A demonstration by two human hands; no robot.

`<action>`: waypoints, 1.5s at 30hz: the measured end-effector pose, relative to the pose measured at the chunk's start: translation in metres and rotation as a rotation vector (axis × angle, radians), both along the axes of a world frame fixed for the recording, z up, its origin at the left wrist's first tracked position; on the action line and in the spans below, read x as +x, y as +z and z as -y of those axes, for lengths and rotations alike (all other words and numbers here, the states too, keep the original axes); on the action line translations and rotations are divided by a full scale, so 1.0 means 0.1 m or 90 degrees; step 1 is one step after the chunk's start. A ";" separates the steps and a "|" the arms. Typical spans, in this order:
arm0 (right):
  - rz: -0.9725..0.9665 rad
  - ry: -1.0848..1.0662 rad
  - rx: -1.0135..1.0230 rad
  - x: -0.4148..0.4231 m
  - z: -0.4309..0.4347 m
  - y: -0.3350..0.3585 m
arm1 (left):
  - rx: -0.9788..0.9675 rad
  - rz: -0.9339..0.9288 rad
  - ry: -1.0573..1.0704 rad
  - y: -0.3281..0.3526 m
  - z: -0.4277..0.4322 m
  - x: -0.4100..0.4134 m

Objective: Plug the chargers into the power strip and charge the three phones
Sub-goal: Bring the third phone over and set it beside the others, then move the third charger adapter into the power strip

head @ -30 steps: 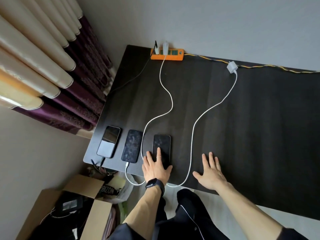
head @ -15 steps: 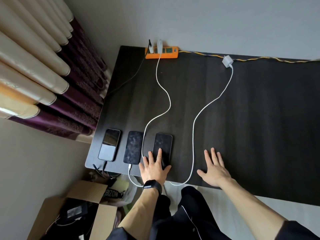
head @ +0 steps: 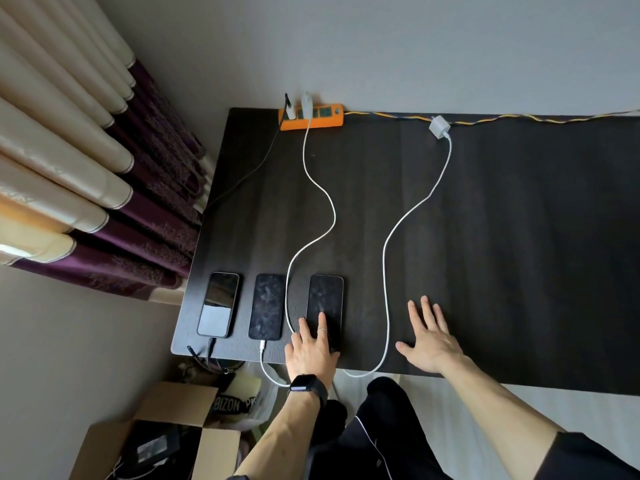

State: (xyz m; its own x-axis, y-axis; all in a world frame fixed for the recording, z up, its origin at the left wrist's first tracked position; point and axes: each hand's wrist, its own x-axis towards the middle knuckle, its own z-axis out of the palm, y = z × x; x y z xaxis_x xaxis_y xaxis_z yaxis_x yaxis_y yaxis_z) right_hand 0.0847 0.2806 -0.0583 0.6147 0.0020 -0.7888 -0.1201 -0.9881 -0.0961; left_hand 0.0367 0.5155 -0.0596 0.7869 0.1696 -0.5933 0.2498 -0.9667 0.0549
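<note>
3 phones lie face up in a row at the near-left corner of the dark wood-grain worktop (head: 519, 237), long axes parallel & running front-to-back: top ends toward the wall (head: 381, 46), ports toward the person. The left phone (head: 218, 304) has a black lead in its near end; a black cable (head: 249, 174) also leaves the left-end plug of the orange power strip (head: 322, 120) & goes off the worktop's left edge. The middle phone (head: 267, 306) has a white connector in its port; its white cable (head: 325, 202) loops below the near edge, comes up btwn this phone & the right phone (head: 325, 299), then snakes to a white charger (head: 306, 100) plugged into the strip. The left hand (head: 311, 351), watch (head: 306, 384) on the wrist, rests on the right phone's near end w/ fingers straight, not gripping; the port is hidden under it, so can't tell if it's plugged in. The loose charger (head: 439, 127), a white cube, lies unplugged near the back edge, well right of the strip, beside the strip's yellow-blue braided cord (head: 519, 118). Its cable (head: 408, 216) winds toward the person, loops off the near edge btwn the hands & runs behind the left hand. The right hand (head: 429, 341) lies flat, palm down, fingers spread, holding nothing, just right of that cable. The strip sits along the back edge by the wall, long axis left-right. Cream & purple curtains (head: 86, 168) hang at left; an open cardboard box (head: 173, 427) stands on the floor below the near-left corner.
</note>
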 end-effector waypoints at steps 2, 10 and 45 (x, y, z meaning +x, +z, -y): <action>0.008 -0.002 -0.003 -0.01 0.00 -0.01 | 0.000 0.000 -0.007 0.00 -0.02 0.00; 0.044 -0.041 0.008 -0.08 -0.04 -0.08 | -0.054 0.043 -0.007 0.05 -0.11 0.01; 0.553 -0.220 0.155 3.37 0.83 -0.17 | -0.089 0.366 -0.088 -0.77 0.78 3.21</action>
State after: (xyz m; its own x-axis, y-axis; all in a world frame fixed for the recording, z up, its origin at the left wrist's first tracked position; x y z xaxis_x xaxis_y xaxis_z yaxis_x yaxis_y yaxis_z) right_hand 0.4214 0.1974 -0.0749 0.9809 -0.1848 -0.0602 -0.1905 -0.8528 -0.4863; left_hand 0.3582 0.4374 -0.1368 0.9971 -0.0058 -0.0754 0.0150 -0.9621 0.2722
